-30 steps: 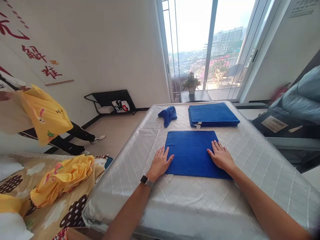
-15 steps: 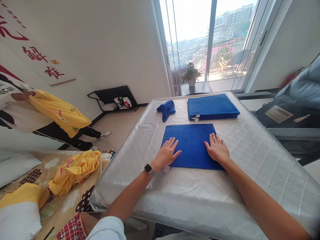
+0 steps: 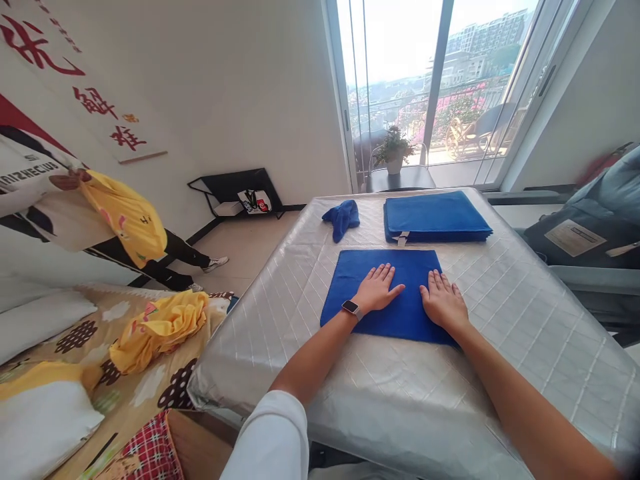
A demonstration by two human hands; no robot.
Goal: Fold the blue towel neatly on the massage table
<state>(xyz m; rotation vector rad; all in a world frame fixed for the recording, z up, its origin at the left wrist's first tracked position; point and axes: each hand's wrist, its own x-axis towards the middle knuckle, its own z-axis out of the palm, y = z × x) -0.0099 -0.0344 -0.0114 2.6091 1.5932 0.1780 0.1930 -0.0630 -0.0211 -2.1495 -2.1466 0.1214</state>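
A blue cloth (image 3: 345, 280), flat and rectangular, lies on the silver quilted table cover (image 3: 280, 320) in front of me. My left hand (image 3: 377, 291), with a watch (image 3: 351, 307) on its wrist, rests flat on the middle of the cloth, fingers stretched out. Over the cloth's right edge lies my right hand (image 3: 444, 300), palm down, its fingers straight. Beyond the cloth, a neat stack of blue cloths (image 3: 435, 213) with a white tag sits at the back right. A crumpled blue cloth (image 3: 343, 219) is to the left of that stack.
At the left, a person (image 3: 45, 193) holds a yellow pillowcase (image 3: 127, 217) beside a bed with crumpled yellow fabric (image 3: 160, 327) and a white pillow (image 3: 50, 420). A potted plant (image 3: 394, 150) stands on a chair behind the table. Grey seating with a jacket (image 3: 605, 200) borders the right.
My left hand has slid right, from the cloth's left edge to its middle. My right hand stays by the right edge. The whole view has shifted slightly.
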